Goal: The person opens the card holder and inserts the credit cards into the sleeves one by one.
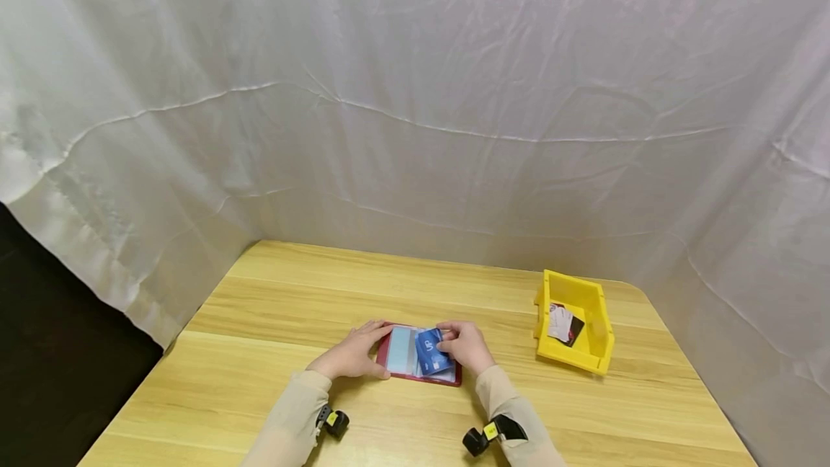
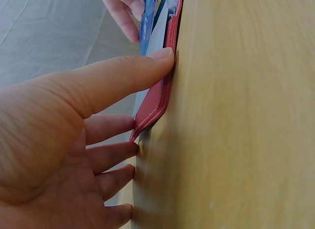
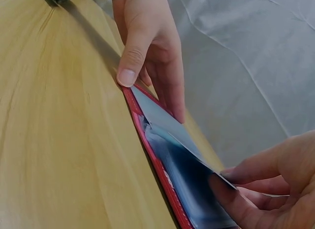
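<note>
A red card holder [image 1: 383, 354] lies spread out on the table, with clear sleeves inside and a pale blue panel [image 1: 398, 349] on its left side. My left hand [image 1: 353, 353] holds its left end, thumb at the near edge and fingers toward the far edge. Between thumb and fingers, my right hand [image 1: 471, 348] pinches a blue bank card [image 1: 429, 353] over the right side. In the right wrist view the card [image 3: 189, 165] tilts up from the clear sleeve [image 3: 156, 140]; whether its lower edge is inside cannot be told.
A yellow bin [image 1: 593, 359] stands on the right of the wooden table [image 1: 311, 279], holding a white card [image 1: 560, 323] and a dark one [image 1: 574, 330], partly overlapping. Pale cloth [image 1: 415, 128] hangs behind the table and along its sides.
</note>
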{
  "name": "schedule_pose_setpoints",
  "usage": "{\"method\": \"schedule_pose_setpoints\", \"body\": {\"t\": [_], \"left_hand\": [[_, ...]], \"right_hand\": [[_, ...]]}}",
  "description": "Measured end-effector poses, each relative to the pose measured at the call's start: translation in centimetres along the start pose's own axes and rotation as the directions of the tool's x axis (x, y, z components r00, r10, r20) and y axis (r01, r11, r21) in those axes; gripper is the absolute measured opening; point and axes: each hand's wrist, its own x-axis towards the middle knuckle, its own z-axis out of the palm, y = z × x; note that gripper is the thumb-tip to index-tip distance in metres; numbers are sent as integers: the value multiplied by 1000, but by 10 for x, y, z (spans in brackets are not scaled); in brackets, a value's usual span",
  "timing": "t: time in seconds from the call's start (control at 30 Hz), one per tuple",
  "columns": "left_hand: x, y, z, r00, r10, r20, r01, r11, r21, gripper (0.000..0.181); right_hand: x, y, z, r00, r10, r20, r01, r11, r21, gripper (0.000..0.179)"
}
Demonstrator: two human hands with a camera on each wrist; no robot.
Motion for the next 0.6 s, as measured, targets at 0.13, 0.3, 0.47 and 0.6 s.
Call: {"method": "schedule_pose_setpoints", "body": {"t": [0.13, 0.3, 0.47, 0.6], "left_hand": [[0, 0, 0, 1000, 1, -2, -1, 1000, -1, 89], [0, 1, 0, 1000, 0, -2, 0, 1000, 8, 90], [-1, 2, -1, 1000, 3, 1, -3, 1000, 14, 89], [-1, 3, -2, 1000, 2, 5, -2, 1000, 11, 89]], "right_hand": [[0, -2, 4, 1000, -5, -11, 5, 1000, -3, 40], [0, -6, 9, 1000, -20, -20, 20, 1000, 6, 43], [1, -7, 14, 1000, -7, -14, 8, 998, 61, 45], [1, -9, 18, 1000, 20, 2, -20, 994, 105, 45]]}}
